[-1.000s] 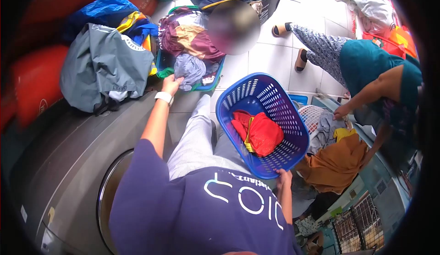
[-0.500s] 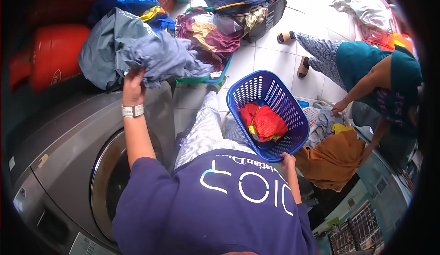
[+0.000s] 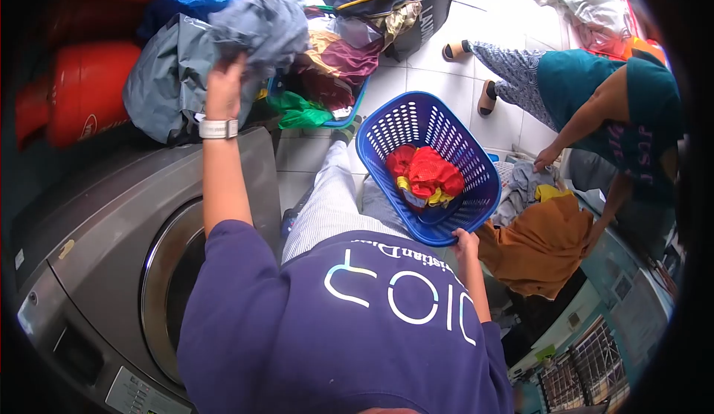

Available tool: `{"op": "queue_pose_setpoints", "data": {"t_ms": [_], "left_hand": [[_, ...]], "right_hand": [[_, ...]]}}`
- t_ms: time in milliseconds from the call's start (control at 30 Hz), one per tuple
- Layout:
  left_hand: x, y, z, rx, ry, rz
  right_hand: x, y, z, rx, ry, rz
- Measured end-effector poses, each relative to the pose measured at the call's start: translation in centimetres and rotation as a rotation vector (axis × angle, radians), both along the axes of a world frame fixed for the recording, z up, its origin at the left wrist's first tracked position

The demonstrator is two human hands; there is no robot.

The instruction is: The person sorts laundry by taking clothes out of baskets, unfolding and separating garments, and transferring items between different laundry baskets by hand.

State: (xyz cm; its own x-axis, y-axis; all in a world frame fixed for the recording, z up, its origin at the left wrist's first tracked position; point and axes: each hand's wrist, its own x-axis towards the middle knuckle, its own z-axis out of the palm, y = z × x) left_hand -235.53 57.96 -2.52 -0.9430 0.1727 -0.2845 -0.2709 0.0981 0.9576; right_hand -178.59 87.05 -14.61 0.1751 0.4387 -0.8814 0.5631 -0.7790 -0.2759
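Observation:
A crumpled grey-blue cloth (image 3: pixel 260 31) hangs from my left hand (image 3: pixel 225 87), whose fingers are closed on it. The cloth is raised in front of the grey plastic bag (image 3: pixel 167 79) and left of a basket of maroon and gold clothes (image 3: pixel 349 61). My right hand (image 3: pixel 466 244) grips the near rim of a blue laundry basket (image 3: pixel 476 168), which is tilted. Inside the basket lies a red and yellow garment (image 3: pixel 431 172).
On my left stands a grey front-loading washing machine (image 3: pixel 97 243), with red gas cylinders (image 3: pixel 89 90) beyond it. A co-worker (image 3: pixel 595 90) on the right handles a pile with brown cloth (image 3: pixel 535 250). White laundry (image 3: pixel 580 1) is piled at the far right.
My left hand has lifted the grey-blue cloth up and away from me, over the basket of maroon clothes' left side. The blue basket has shifted slightly left and up in view.

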Motion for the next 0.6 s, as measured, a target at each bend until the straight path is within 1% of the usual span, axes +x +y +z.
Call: {"op": "queue_pose_setpoints", "data": {"t_ms": [33, 67, 100, 133, 167, 200, 233, 267, 333, 400, 433, 467, 500, 533, 567, 600], "left_hand": [[-0.2, -0.3, -2.9, -0.085, -0.103, -0.105], [-0.1, -0.7, -5.1, -0.331, -0.251, -0.208], [1.5, 0.0, -5.6, -0.451, -0.249, -0.275], [2.4, -0.1, -8.8, -0.494, -0.191, -0.356], [5.0, 3.6, -3.7, -0.386, -0.267, -0.506], [5.2, 1.0, -12.8, -0.469, -0.145, -0.543], [6.4, 1.6, -14.2, -0.387, -0.246, -0.684], [7.8, 2.4, -15.7, -0.41, -0.341, -0.753], [10.7, 5.4, -14.5, -0.479, -0.516, -0.845], [13.6, 7.9, -10.6, -0.397, -0.657, -0.832], [14.5, 5.3, -18.5, -0.167, -0.667, -0.851], [15.3, 4.4, -20.9, -0.233, -0.381, -0.828], [14.9, 4.1, -19.9, -0.274, -0.413, -0.845], [14.5, 3.6, -18.8, -0.317, -0.446, -0.861], [14.1, 2.8, -18.7, -0.298, -0.647, -0.825], [14.1, 2.8, -17.4, -0.297, -0.777, -0.788]], "right_hand": [[-0.3, -0.1, 0.4, 0.002, -0.001, -0.007], [-0.6, -0.1, 0.7, -0.009, 0.014, 0.004], [-0.9, -0.1, 0.9, -0.019, 0.03, 0.015], [-1.1, -0.1, 1.1, -0.016, 0.028, 0.006], [-1.2, -0.1, 1.3, -0.006, 0.051, 0.023], [-1.2, -0.1, 1.5, 0.004, 0.072, 0.04], [-1.1, 0.0, 1.5, 0.042, 0.083, 0.051], [-1.2, 0.1, 2.0, 0.049, 0.075, 0.037], [-2.2, 0.8, 4.4, 0.01, 0.09, 0.114], [-3.0, 1.4, 6.5, 0.021, 0.099, 0.076], [-3.1, 1.6, 7.2, 0.018, 0.136, 0.102], [-3.0, 1.9, 7.6, 0.014, 0.174, 0.13], [-2.8, 2.2, 7.7, 0.013, 0.18, 0.16], [-2.0, 2.6, 7.0, 0.018, 0.177, 0.15], [-1.2, 3.0, 5.8, 0.052, 0.224, 0.197], [-1.2, 3.4, 5.6, 0.088, 0.272, 0.244]]}}
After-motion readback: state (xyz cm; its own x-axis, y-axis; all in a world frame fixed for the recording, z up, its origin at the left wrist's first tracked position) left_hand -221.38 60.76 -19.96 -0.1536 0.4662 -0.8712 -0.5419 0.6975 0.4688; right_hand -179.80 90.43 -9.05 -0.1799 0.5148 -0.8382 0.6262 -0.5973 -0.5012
